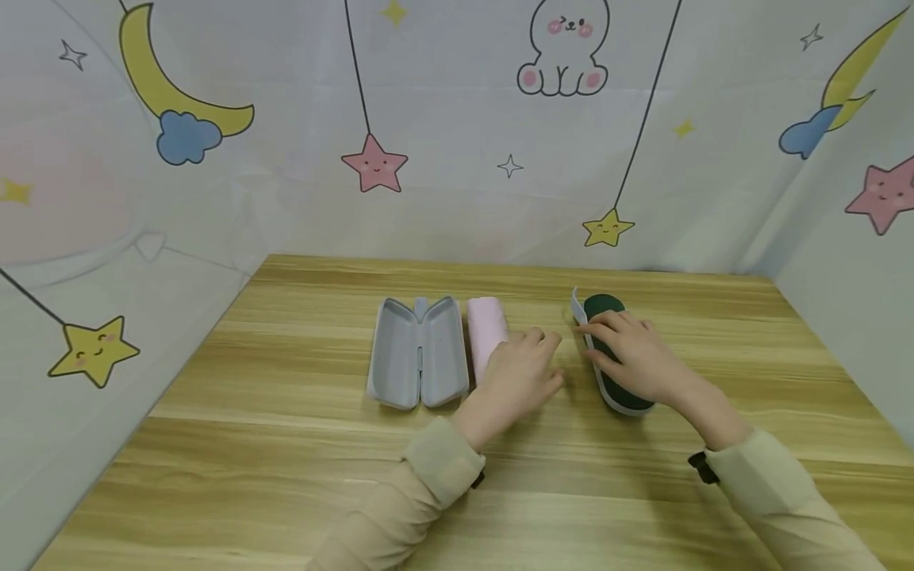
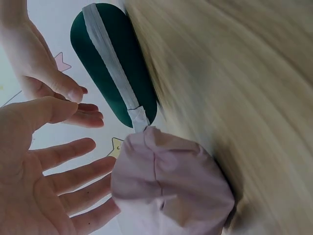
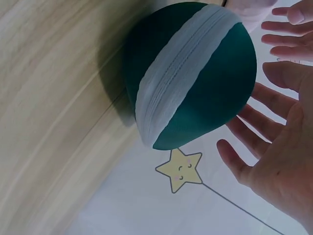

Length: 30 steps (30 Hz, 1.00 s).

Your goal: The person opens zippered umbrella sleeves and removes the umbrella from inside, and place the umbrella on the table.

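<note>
A dark green zippered case (image 1: 604, 304) with a white zipper band lies closed on the table, its pale pull tab sticking out at the far end. Over its top, my right hand (image 1: 635, 357) spreads its fingers; in the right wrist view the fingers (image 3: 259, 120) are at the case's side, contact unclear. To its left lies a pink fabric roll or pouch (image 1: 487, 327), seen end-on with seams and folds in the left wrist view. Beside and partly over its near end is my left hand (image 1: 517, 374), palm empty and fingers extended; I cannot tell if it touches the fabric.
Left of the pink fabric, a grey hard glasses case (image 1: 396, 361) stands open, its hinge down the middle and both shells facing up. The wood-grain table (image 1: 250, 444) ends at a pale curtain (image 1: 457, 214) printed with stars and moons.
</note>
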Motion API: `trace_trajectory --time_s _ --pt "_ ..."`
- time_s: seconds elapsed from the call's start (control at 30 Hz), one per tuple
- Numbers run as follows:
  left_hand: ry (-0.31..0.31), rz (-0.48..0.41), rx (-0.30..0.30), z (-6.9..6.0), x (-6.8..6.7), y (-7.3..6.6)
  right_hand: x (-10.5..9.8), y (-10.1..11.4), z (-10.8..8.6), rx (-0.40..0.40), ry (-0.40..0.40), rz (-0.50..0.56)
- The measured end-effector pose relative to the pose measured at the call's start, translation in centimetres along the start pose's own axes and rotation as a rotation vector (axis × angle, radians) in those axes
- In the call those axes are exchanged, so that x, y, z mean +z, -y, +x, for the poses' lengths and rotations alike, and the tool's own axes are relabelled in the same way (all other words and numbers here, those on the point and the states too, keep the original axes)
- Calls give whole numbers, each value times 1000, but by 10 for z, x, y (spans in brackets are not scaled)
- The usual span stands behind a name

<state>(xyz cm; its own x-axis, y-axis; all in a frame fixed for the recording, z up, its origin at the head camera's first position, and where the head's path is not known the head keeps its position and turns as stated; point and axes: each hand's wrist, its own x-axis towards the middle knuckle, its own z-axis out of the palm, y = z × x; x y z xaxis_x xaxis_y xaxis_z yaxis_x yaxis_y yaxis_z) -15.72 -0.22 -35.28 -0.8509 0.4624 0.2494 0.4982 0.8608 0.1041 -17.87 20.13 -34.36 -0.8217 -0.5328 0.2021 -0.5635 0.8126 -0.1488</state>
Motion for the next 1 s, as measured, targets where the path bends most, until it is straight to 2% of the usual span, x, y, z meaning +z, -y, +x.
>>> trace_trajectory --time_s 0.2,0.4,0.73,1.0 --pt "-27 -7 19 3 5 -4 -2 -5 1 -9 -23 -1" --pt "-19 -29 29 8 8 -10 -7 -12 3 9 -8 20" --pt "40 -65 16 19 17 -19 -9 -23 7 36 9 29" --pt "80 -45 58 25 17 -26 -9 -29 15 61 18 39"
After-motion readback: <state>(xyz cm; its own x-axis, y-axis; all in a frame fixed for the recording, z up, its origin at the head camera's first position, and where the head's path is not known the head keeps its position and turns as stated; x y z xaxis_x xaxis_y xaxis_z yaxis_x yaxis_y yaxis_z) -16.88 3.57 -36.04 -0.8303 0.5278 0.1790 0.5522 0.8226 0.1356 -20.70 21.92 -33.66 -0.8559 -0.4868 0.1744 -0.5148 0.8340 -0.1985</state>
